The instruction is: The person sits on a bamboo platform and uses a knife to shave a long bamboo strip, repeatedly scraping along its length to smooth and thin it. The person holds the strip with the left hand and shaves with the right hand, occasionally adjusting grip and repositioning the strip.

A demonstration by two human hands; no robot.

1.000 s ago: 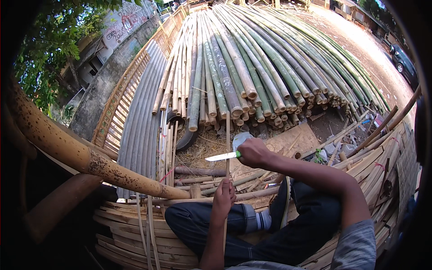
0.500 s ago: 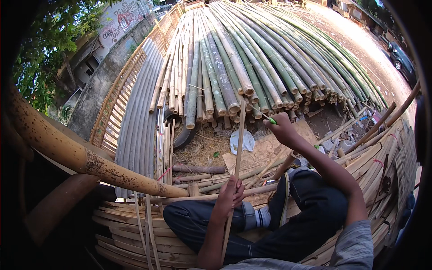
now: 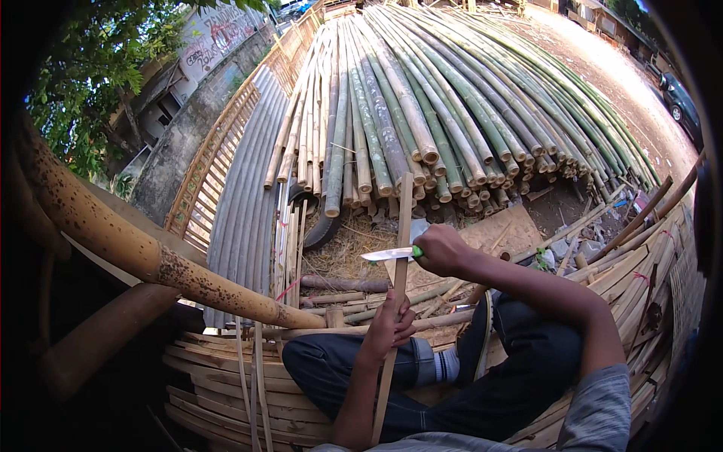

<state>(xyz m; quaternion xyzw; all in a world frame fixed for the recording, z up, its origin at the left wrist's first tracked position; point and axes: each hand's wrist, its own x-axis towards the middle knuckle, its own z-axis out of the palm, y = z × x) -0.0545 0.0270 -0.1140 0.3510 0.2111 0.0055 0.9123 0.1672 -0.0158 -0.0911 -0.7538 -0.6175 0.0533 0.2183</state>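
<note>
My left hand is closed round a long, flat bamboo strip, which stands nearly upright between my crossed legs, its top end leaning slightly right. In my right hand is a knife with a green handle, gripped in a fist. The blade points left and lies across the strip, some way above my left hand. Whether the edge bites into the strip I cannot tell. The lower end of the strip runs down past my left forearm.
A big stack of bamboo poles lies ahead, cut ends toward me. Split bamboo slats lie around my seat. A thick spotted bamboo pole slants in from the left, beside corrugated sheeting. A tyre sits under the stack.
My right hand has come down and left, bringing the knife from near the strip's top to lie across it lower down. My left hand keeps its hold on the strip.
</note>
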